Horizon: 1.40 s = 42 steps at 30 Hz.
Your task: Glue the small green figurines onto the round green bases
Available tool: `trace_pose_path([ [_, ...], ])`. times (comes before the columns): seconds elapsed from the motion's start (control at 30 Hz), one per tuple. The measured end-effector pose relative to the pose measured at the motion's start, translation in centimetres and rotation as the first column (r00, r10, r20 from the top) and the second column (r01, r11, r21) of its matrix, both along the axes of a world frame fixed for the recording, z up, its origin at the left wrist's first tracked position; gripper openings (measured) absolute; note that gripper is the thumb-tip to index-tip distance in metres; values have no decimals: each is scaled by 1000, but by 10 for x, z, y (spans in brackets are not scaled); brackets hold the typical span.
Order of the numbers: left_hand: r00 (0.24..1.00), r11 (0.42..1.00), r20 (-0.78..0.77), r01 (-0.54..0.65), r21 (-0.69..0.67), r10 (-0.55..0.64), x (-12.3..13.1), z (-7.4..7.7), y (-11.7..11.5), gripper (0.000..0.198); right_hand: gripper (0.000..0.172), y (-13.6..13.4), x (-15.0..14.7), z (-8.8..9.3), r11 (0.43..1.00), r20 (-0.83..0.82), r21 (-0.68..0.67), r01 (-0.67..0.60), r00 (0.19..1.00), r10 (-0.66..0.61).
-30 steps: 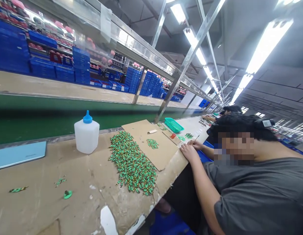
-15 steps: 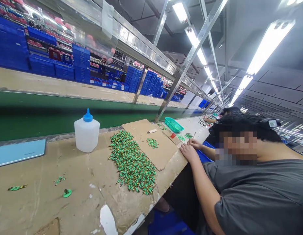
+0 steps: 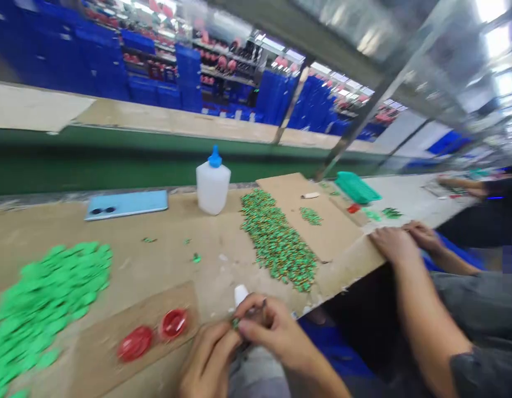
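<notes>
My left hand [image 3: 212,356] and my right hand [image 3: 276,331] meet at the table's front edge, fingers closed and fingertips touching. Between them shows a small green piece [image 3: 236,322], pinched by my left fingers; blur hides its shape. A thin dark thing, too smeared to name, pokes out among my right fingers. Left of my hands, two round red dishes, one nearer [image 3: 135,344] and one farther [image 3: 173,324], sit on a cardboard sheet [image 3: 98,345]. A heap of flat green discs [image 3: 52,298] spreads at the far left. Beyond my right hand lies a large pile of small green-and-orange parts [image 3: 278,240].
A white bottle with a blue nozzle [image 3: 213,188] stands at the back, beside a light-blue phone [image 3: 129,204]. A second cardboard sheet [image 3: 317,221] and a green basket [image 3: 357,188] lie to the right. There a co-worker's hands [image 3: 399,240] rest at the table edge.
My view has swung left and down. Both my hands, the red dishes and the green discs now show. The bottle and the pile appear farther right in view.
</notes>
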<state>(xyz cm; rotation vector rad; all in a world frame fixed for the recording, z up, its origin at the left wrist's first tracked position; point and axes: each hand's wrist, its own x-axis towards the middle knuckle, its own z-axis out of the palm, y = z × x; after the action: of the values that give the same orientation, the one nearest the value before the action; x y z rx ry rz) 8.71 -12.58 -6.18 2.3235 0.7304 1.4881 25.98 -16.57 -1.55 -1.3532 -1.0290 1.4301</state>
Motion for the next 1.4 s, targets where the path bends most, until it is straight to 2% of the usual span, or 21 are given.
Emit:
trace_pose_path([
  [0.1,998,997,-58,-24,-69,20,2,16,-3,27,46,5,6,3,999,43,-13,-33,999,34],
  [0.2,995,994,-103,-4,-108,-7,7,24,-6,22,38,13,18,4,995,104,13,-98,990,96],
  [0.4,990,977,-134,-76,-198,50,3,22,-20,20,35,16,11,6,988,196,-53,-144,969,151],
  [0.53,971,961,-217,-153,-231,102,-3,20,-25,22,25,22,4,6,979,352,-8,-202,916,192],
  [0.63,939,961,-324,-185,-206,111,-10,23,-28,29,23,26,1,8,978,422,68,-199,894,152],
  [0.7,927,972,-357,-179,-153,115,-16,23,-30,33,26,27,2,11,986,446,95,-134,891,79],
  [0.8,926,983,-353,-169,-64,137,-20,21,-29,29,33,27,6,12,996,482,90,-27,876,-20],
  [0.87,923,982,-359,-176,-67,141,-18,19,-26,26,35,27,10,9,996,493,94,2,869,-49],
  [1.03,913,977,-390,-178,-116,120,-9,15,-17,26,31,29,16,-1,991,574,121,-63,818,-19],
  [1.23,887,971,-404,-239,6,221,-14,3,-15,30,28,35,17,-3,981,639,148,-126,769,2],
  [1.4,881,964,-398,-266,28,255,-23,-12,-24,34,27,44,9,-3,976,655,175,-129,755,-17],
])
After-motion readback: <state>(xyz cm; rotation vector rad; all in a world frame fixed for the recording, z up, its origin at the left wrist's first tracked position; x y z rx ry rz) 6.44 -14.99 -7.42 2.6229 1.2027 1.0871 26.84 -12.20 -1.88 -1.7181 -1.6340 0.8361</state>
